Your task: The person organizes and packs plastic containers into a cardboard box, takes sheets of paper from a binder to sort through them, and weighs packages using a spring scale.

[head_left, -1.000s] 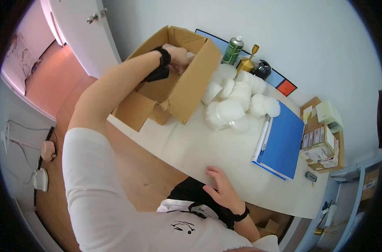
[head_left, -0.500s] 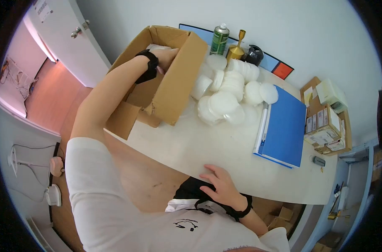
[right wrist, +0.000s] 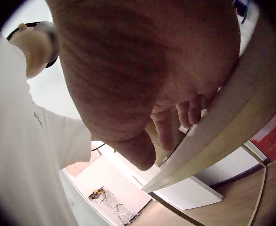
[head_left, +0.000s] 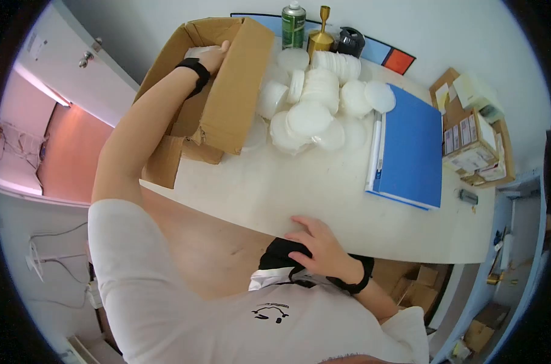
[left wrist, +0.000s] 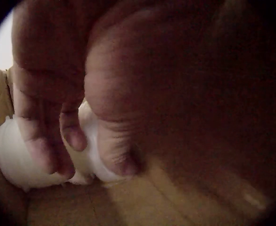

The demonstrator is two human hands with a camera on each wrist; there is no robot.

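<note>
My left hand (head_left: 210, 59) reaches down into an open cardboard box (head_left: 236, 100) on the left of the table. In the left wrist view its fingers (left wrist: 43, 141) hang loosely over a white round plastic tub (left wrist: 15, 157), and the thumb lies in front of another white piece (left wrist: 99, 162); both lie at the box's inner wall. Beside the box, white round tubs and discs, some in clear wrap, form a pile (head_left: 315, 115). My right hand (head_left: 324, 249) rests at the table's front edge, fingers spread and holding nothing.
A blue binder (head_left: 409, 148) lies right of the pile. Behind stand a green spray can (head_left: 293, 27), a gold candlestick (head_left: 320, 39) and a black object (head_left: 351, 42). Small boxes (head_left: 472, 139) sit at the table's right end. One box flap (head_left: 164, 162) hangs past the front edge.
The head view has turned, so the box and pile appear farther up and left. My left hand stays inside the box, and the right stays at the table edge.
</note>
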